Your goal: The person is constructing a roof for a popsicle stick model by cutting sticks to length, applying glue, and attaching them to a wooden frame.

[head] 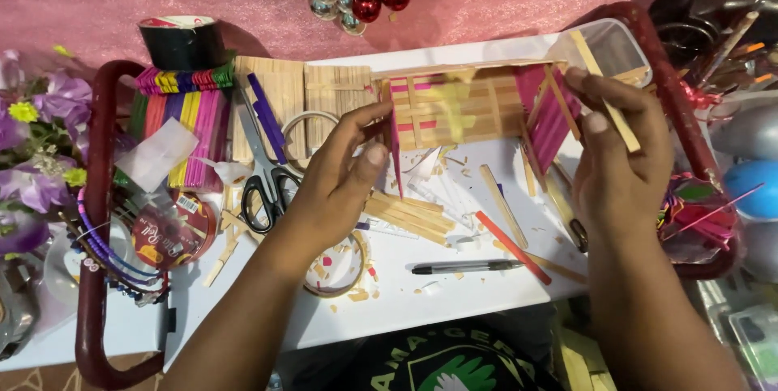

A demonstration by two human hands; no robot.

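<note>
The left hand [344, 168] has its fingers curled half closed, fingertips pinching the left end of a small house built of craft sticks [462, 107]; the right hand [612, 156] is loosely closed, thumb and fingers holding a plain wooden stick [604, 91] against the house's right end; that stick slants from upper left to lower right. The house lies near the far edge of the white tray [421, 294], its long axis running left to right; its wall of natural and pink sticks faces up toward the camera, and a pink stick panel [547, 115] tilts off its right end. A clear plastic container [620, 47] sits at the tray's far right corner behind the right hand; what is in it cannot be told. Just below the house lie loose plain sticks [409, 214], a red stick [512, 247] and a black pen [466, 267], the pen lying left to right near the tray's near edge. Left of the left hand are scissors [263, 172]; beyond them, bundles of coloured sticks [190, 119] at the tray's far left corner; a black tape roll [180, 41] stands behind those.
</note>
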